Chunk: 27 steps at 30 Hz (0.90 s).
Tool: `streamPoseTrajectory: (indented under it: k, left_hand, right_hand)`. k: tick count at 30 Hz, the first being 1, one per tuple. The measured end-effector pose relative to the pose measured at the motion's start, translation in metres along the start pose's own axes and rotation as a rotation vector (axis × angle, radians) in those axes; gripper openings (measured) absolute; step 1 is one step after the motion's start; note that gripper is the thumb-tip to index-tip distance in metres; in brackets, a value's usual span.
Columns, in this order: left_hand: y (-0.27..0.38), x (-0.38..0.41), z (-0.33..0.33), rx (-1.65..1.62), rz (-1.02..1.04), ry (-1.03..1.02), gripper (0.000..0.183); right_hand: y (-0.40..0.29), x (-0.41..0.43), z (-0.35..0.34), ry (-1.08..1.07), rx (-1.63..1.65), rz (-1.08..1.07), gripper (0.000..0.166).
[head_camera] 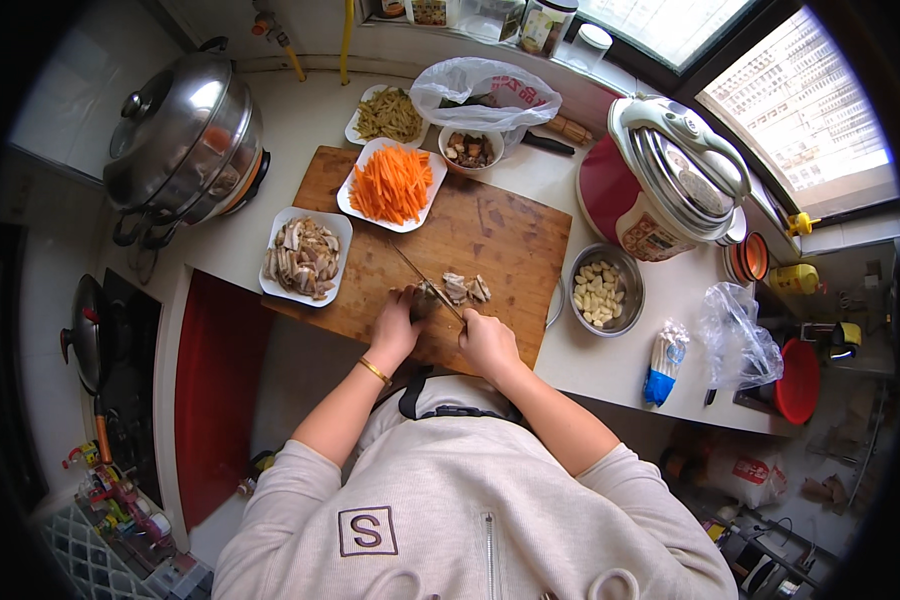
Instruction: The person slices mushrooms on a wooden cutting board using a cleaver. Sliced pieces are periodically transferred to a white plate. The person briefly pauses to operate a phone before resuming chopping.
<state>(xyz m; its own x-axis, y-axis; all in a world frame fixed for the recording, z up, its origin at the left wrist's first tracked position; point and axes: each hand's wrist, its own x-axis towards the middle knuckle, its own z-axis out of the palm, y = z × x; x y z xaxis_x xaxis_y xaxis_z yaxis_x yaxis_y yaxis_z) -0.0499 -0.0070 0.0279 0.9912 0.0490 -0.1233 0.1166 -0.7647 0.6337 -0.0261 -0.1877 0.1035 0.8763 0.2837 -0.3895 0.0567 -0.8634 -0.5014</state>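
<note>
My right hand [489,343] grips the handle of a kitchen knife [425,279], whose blade points up and to the left over a wooden cutting board [495,217]. On the blade's left side, my left hand [397,324] presses a dark piece of food [424,301] to the board; the fingers partly hide it. Pale sliced pieces [465,288] lie just right of the blade. A white dish of sliced meat or mushroom [304,256] sits at the board's left edge. Shredded carrot [391,184] fills another white dish at the board's far side.
A steel bowl of peeled garlic cloves [601,292] stands right of the board, before a red-and-white electric cooker [656,180]. Behind the board are a dish of greenish strips [390,114], a small bowl [471,148] and a black-handled knife [547,142]. A steel steamer pot [187,142] stands left.
</note>
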Motion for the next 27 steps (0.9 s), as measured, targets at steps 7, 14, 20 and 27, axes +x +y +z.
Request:
streamPoseTrajectory:
  k: [7, 14, 20, 27]
  left_hand:
    - [-0.003, 0.003, 0.006, 0.003, -0.006, 0.021, 0.059]
    - [-0.001, 0.005, 0.003, -0.03, -0.047, 0.029, 0.053]
    - [0.0, 0.005, 0.005, -0.031, -0.019, 0.05, 0.054]
    - [0.004, 0.004, 0.001, -0.047, -0.023, 0.051, 0.053]
  right_hand:
    - [-0.002, 0.007, -0.001, -0.033, 0.007, 0.003, 0.018]
    - [-0.017, 0.025, -0.012, -0.169, -0.031, 0.073, 0.025]
    - [-0.022, 0.041, -0.014, -0.285, -0.079, 0.111, 0.029]
    - [-0.027, 0.047, -0.003, -0.255, -0.058, 0.149, 0.025]
